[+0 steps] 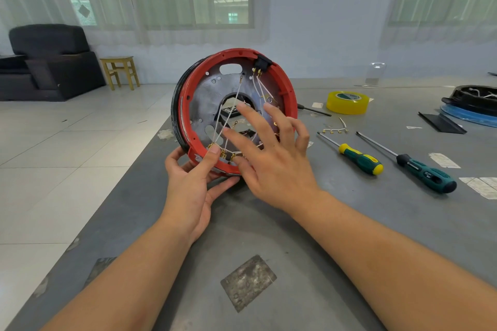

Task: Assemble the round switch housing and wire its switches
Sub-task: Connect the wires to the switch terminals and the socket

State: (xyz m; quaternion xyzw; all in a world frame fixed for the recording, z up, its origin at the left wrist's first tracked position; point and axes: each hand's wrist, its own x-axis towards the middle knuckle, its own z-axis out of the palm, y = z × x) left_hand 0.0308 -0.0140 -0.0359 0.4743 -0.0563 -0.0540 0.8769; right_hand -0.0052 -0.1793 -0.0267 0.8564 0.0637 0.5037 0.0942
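The round switch housing (234, 113) is being propped on edge at the table's (269, 236) near left, gripped at its stiff lower rim by the left hand (192, 185); the right hand (271, 161), fingers spread, is being laid over fragile-looking white wires (228, 118)

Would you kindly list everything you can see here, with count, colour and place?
housing: one, red rim, grey plate, held on edge at the table's left side
switch: one, black, on the housing's top rim
wires: several, white, strung across the plate
tape: one roll, yellow, right of the housing
screwdrivers: two, green handles, lying right of the hands
terminals: small brass strip, between tape and screwdrivers
table: one, grey
stool: one, yellow, on the floor at left
armchair: one, black, far left
left hand: grips the housing's lower rim
right hand: fingers spread over the wires
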